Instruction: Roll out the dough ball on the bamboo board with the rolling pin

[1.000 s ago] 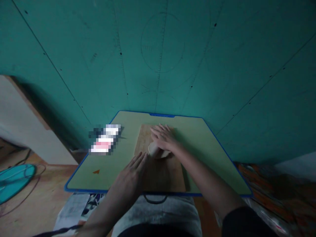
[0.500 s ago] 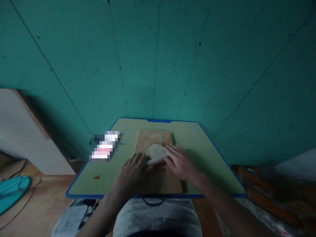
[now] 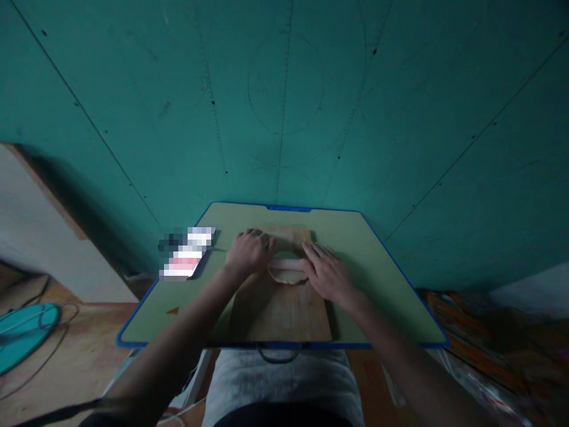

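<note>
A pale rolling pin (image 3: 287,264) lies crosswise over a flat round of dough (image 3: 288,277) on a wooden board (image 3: 284,320). Its left end is under my left hand (image 3: 250,251), whose fingers bend over it and point away from me. On the other end rests my right hand (image 3: 326,271), fingers together and lying over the pin. Only the middle of the pin shows between the hands. The dough's near edge looks uneven, and part of its right side is hidden by my right hand.
The board rests on a light green folding table (image 3: 373,261) with a blue rim, close to a green wall (image 3: 284,118). A phone-like object (image 3: 189,252), its screen blurred, is at the left. Near it is a small orange triangle (image 3: 172,310). A white panel (image 3: 57,237) leans at far left.
The rolling pin has gone from a slant to nearly level across the dough. My left hand has moved away from me, up the board. More of the dough's near edge now shows.
</note>
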The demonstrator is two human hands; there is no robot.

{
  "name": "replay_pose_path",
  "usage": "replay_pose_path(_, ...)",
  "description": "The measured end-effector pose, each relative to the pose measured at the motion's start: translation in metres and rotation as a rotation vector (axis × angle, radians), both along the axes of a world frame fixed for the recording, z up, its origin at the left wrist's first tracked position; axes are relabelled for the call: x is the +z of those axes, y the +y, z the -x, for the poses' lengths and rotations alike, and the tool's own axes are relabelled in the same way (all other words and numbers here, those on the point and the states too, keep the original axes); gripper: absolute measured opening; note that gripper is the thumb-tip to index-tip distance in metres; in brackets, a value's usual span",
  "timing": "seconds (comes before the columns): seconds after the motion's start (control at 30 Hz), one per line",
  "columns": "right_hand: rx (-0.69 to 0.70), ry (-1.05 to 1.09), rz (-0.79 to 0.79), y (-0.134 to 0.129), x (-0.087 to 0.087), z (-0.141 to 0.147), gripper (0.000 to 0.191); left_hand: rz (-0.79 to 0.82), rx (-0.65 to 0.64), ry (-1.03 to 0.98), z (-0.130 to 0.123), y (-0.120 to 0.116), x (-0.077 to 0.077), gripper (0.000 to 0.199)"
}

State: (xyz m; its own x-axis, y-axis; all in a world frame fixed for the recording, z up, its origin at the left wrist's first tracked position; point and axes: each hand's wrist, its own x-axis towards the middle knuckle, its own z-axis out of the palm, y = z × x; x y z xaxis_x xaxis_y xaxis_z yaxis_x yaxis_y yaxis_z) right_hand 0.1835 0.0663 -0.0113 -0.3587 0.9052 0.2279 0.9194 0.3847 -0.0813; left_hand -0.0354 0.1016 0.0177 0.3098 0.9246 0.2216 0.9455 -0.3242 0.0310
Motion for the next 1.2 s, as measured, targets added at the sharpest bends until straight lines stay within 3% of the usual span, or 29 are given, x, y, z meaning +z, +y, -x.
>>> replay_pose_path(0.17, -0.108, 0.008, 0.027, 0.041, 0.006, 0.005, 0.053, 0.026, 0.059, -0.001, -0.006, 0.036, -0.002, 0.051)
replay_pose_path(0.3, -0.13, -0.003, 0.024, 0.044, 0.012, 0.009, 0.051, 0.05, 0.106, 0.0, -0.006, 0.044, -0.002, 0.05)
replay_pose_path(0.4, -0.047, -0.005, -0.04, 0.014, 0.007, 0.009, 0.052, 0.05, 0.097, 0.005, -0.004, 0.033, -0.004, 0.049)
replay_pose_path(0.6, 0.035, 0.104, -0.139, -0.067, -0.019, 0.018, 0.055, 0.036, -0.037, 0.055, 0.001, 0.001, -0.008, 0.043)
replay_pose_path(0.7, 0.034, 0.146, -0.159, -0.086, -0.027, 0.024, 0.057, 0.045, -0.14, 0.091, -0.001, -0.001, -0.005, 0.037)
replay_pose_path(0.9, 0.008, 0.182, -0.139, -0.071, -0.025, 0.015, 0.049, 0.11, -0.34, 0.162, -0.022, 0.007, 0.003, 0.033)
replay_pose_path(1.07, 0.069, 0.156, -0.139, -0.053, -0.022, 0.003, 0.048, 0.125, -0.339, 0.189, -0.025, -0.005, 0.002, 0.031)
replay_pose_path(1.2, 0.128, 0.168, -0.104, -0.038, -0.017, -0.002, 0.047, 0.125, -0.308, 0.216, -0.016, -0.031, 0.003, 0.031)
